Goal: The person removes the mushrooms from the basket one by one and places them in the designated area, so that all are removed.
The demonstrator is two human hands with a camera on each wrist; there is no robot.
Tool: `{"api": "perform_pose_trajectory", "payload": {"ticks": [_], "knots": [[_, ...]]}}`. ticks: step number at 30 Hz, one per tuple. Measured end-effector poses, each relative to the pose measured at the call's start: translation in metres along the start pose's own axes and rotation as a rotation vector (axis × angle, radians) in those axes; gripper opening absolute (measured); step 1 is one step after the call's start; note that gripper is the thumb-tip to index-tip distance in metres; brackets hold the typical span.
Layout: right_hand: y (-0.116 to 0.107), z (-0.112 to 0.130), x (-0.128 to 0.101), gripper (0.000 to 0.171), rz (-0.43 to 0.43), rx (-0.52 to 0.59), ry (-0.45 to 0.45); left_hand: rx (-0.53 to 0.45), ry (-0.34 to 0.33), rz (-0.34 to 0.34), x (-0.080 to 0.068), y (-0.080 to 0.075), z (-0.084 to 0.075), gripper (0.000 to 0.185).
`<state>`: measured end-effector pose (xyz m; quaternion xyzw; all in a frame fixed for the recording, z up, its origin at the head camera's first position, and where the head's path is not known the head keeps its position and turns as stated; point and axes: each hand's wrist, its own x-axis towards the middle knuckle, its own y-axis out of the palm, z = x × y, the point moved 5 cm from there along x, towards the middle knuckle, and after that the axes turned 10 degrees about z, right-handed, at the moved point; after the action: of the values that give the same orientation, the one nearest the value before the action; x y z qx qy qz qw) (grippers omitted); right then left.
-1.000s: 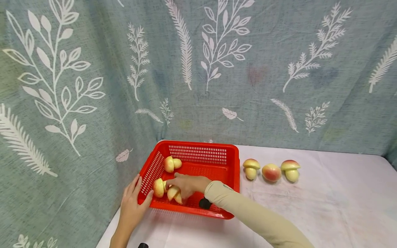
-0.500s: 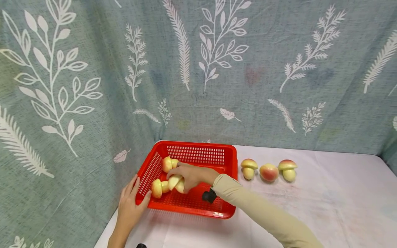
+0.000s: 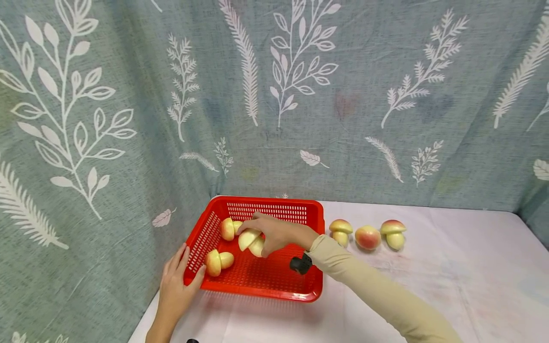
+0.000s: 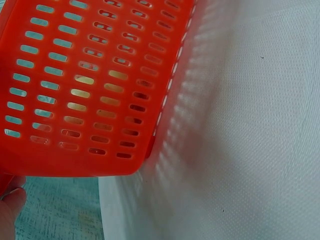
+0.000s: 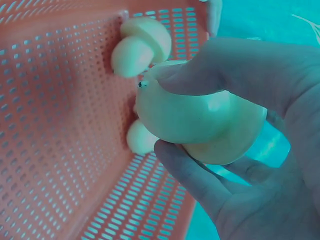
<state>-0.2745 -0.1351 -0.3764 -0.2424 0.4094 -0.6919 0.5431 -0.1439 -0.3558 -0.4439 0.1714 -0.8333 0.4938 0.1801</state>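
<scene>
Honestly, the right hand (image 3: 274,233) only pinches that toy mushroom (image 3: 250,240) by its cap above the red basket (image 3: 274,290), which the flat-fingered left hand (image 3: 173,286) steadies, so it looks slippery enough to drop onto the others.

I can't read any words, numbers, labels or signs here. The cloth wall (image 3: 343,95) behind my table has only white leaves and twigs on it, no letters. The red basket (image 3: 274,208) has rows of little holes and no name on it. The toy mushroom (image 3: 252,239) I am holding has no writing that I can see. My sleeve (image 3: 377,295) shows no letters either.
</scene>
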Motion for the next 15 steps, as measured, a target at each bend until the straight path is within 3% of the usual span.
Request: {"api": "perform_pose_trajectory", "payload": {"ticks": [15], "knots": [[-0.017, -0.001, -0.027, 0.069, -0.051, 0.033, 0.002, 0.000, 0.016, -0.009, -0.001, 0.002, 0.004, 0.067]]}}
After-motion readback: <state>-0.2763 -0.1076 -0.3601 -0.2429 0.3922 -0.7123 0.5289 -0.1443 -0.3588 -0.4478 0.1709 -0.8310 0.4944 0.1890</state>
